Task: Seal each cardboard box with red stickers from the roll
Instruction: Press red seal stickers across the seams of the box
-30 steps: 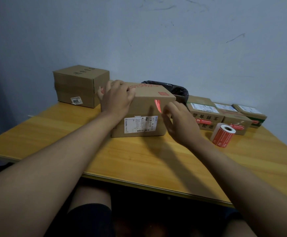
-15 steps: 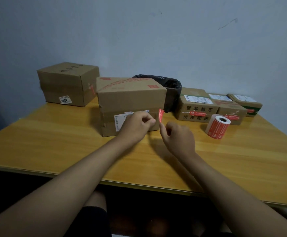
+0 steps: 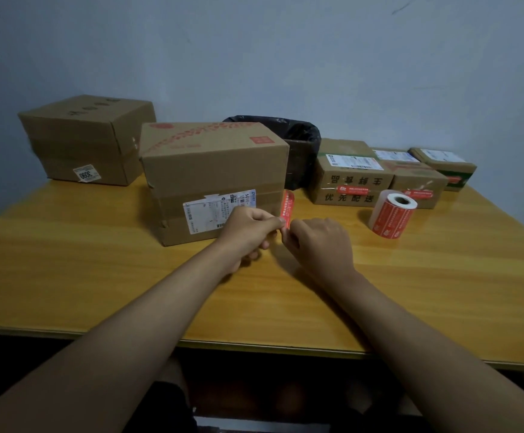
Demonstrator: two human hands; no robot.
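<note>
Far-left box (image 3: 85,142) shows no red sticker from here; your left hand (image 3: 248,229) & right hand (image 3: 320,242) both pinch one red sticker (image 3: 287,207), upright by the middle box (image 3: 214,182). To the right, two small boxes (image 3: 351,179) look sealed, roll (image 3: 392,214) beside them, so approx halfway.

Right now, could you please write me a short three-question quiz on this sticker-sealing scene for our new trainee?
1. True or false: both hands pinch the red sticker.
2. Where does the sticker roll lie? A) on the large box B) on the table, right of the hands C) in the black bin
3. Fill in: the white shipping label is on the ____ face of the large box.

Key:
1. True: the left hand and right hand hold its lower end.
2. B
3. front
</note>
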